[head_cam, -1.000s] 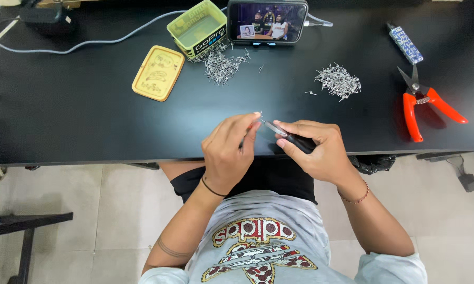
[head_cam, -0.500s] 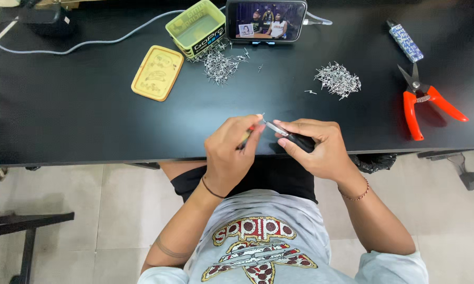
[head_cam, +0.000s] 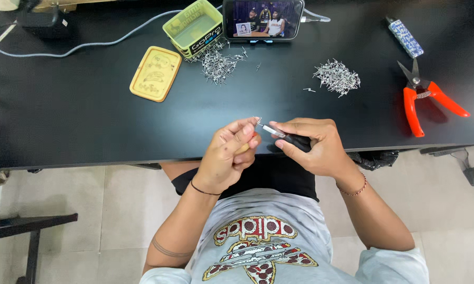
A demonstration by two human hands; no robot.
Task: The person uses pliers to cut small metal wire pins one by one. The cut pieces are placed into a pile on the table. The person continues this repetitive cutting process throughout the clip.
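My left hand (head_cam: 229, 152) pinches a tiny metal piece (head_cam: 257, 121) between thumb and fingertips, just over the near edge of the black table (head_cam: 79, 126). My right hand (head_cam: 313, 144) grips a small black-handled tool (head_cam: 287, 138) whose thin metal tip points left and meets that piece. Both hands are close together above my lap. Two heaps of small metal pieces lie farther back: one pile (head_cam: 218, 63) by the green tin, the other pile (head_cam: 337, 78) to the right.
An open green tin (head_cam: 194, 27) and its yellow lid (head_cam: 155, 73) sit at back left. A phone (head_cam: 263, 18) stands propped at the back with a cable. Orange-handled cutters (head_cam: 423, 100) and a small patterned blue object (head_cam: 405, 38) lie at right.
Both hands have stayed in place at the table's edge; only small finger movements around the metal piece and tool tip.
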